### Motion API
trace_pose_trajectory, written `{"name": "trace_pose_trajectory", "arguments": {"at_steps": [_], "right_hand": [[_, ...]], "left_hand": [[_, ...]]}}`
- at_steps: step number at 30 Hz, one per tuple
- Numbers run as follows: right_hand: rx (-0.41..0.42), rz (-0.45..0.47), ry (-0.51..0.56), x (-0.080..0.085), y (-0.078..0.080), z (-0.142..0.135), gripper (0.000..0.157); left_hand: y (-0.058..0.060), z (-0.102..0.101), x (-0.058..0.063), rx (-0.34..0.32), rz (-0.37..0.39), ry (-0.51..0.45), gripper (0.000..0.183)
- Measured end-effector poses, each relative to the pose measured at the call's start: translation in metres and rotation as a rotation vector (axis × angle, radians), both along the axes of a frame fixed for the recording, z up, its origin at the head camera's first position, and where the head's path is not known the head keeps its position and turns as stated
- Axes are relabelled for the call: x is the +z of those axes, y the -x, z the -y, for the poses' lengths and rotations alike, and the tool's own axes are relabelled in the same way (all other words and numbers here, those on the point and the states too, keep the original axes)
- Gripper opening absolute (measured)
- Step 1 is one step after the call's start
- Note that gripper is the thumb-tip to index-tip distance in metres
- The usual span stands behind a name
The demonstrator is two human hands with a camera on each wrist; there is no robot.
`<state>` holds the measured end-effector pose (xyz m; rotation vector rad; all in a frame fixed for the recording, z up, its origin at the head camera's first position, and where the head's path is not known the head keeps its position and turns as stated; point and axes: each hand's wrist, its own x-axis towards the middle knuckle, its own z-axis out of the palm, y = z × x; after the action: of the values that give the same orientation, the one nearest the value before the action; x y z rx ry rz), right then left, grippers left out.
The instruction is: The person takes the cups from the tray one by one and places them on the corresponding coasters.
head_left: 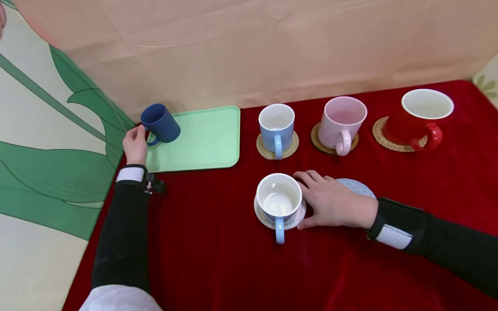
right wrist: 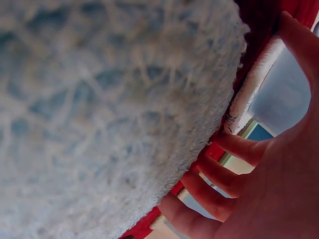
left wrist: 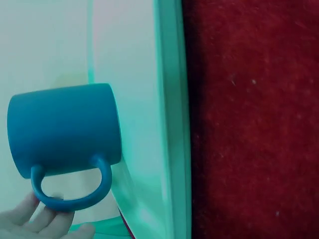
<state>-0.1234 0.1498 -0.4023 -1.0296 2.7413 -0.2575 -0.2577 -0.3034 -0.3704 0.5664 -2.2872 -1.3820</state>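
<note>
At the tray's left end, a dark blue mug (head_left: 165,127) stands over the light green tray (head_left: 210,138), its handle toward the left hand. The left hand (head_left: 135,144) holds that handle with its fingers; they also show at the handle in the left wrist view (left wrist: 45,219). The right hand (head_left: 334,201) is beside a wide light blue mug with white inside (head_left: 279,196), fingers spread and resting low near its right side. Beneath that mug lies a pale patterned coaster (head_left: 261,214). The right wrist view shows the fingers extended, with the thumb apart.
Behind stand a light blue mug (head_left: 277,125), a pink mug (head_left: 342,119) and a red mug (head_left: 408,121), each on a round coaster. A blue-white woven coaster (head_left: 358,186) lies partly under the right wrist. Red cloth (head_left: 202,242) covers the table; a beige backdrop (head_left: 241,52) stands behind.
</note>
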Motion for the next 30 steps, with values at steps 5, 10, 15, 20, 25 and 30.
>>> {"name": "trace_pose_trajectory", "arguments": {"at_steps": [5,10,15,20,25,30], "right_hand": [[-0.001,-0.006,-0.001,0.000,0.001,0.001,0.105],[-0.007,-0.004,-0.004,0.000,0.001,0.001,0.106],[-0.007,0.005,0.004,0.000,0.000,0.001,0.106],[-0.011,0.012,0.015,0.000,-0.001,0.001,0.105],[-0.008,-0.001,0.020,-0.001,-0.001,0.000,0.105],[-0.007,-0.013,0.012,-0.002,-0.001,0.000,0.106]], "left_hand": [[-0.002,-0.003,0.000,-0.034,0.053,0.013,0.046],[-0.005,-0.005,-0.009,-0.099,0.056,-0.083,0.036],[-0.007,-0.017,-0.012,-0.184,0.050,-0.366,0.032],[-0.012,-0.039,-0.011,-0.296,0.083,-0.613,0.030],[-0.020,-0.063,-0.013,-0.317,0.053,-0.760,0.028],[-0.026,-0.084,-0.017,-0.313,-0.028,-0.779,0.028]]}}
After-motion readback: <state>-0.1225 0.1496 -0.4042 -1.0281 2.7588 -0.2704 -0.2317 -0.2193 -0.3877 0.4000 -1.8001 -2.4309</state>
